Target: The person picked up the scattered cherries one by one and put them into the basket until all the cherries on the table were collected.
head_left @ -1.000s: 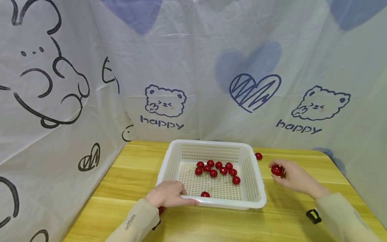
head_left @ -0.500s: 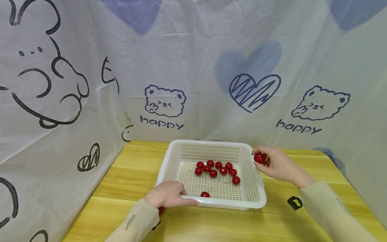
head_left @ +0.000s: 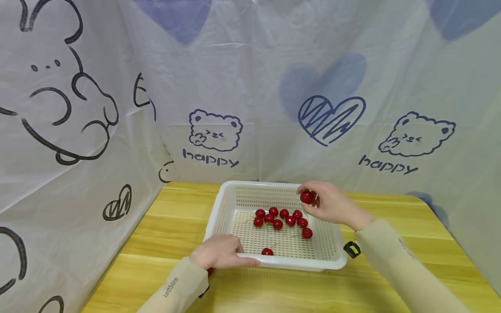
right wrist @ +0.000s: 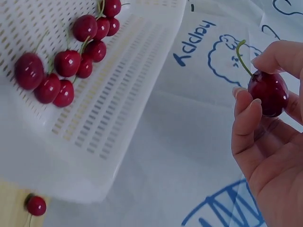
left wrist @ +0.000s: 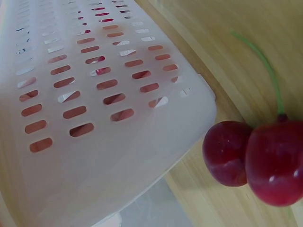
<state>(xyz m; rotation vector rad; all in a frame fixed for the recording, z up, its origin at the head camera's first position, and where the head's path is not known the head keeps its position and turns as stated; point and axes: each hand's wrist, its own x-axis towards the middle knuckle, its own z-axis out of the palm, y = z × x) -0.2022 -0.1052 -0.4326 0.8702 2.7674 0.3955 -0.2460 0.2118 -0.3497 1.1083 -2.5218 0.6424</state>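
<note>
A white slotted plastic basket (head_left: 291,262) stands on the table, with several red cherries (head_left: 277,224) on its floor. One cherry (head_left: 267,251) lies apart from the rest, by the near wall. My left hand (head_left: 221,252) grips the near rim at the left, its fingers over the inner side; they show through the slots in the left wrist view. Over the basket's back right part, my right hand (head_left: 330,202) pinches a dark red cherry (right wrist: 268,93) between thumb and fingers. That cherry's green stem points up past the fingertips in the right wrist view.
Two cherries (left wrist: 277,163) lie on the table just outside the basket near my left wrist. Another cherry (right wrist: 36,205) is on the wood beyond the basket's right end. A printed cloth (head_left: 274,148) hangs behind the yellow wooden table (head_left: 172,213).
My right hand has carried the cherry leftward and up, from the table right of the basket to over its back right part. My left hand keeps its grip on the rim.
</note>
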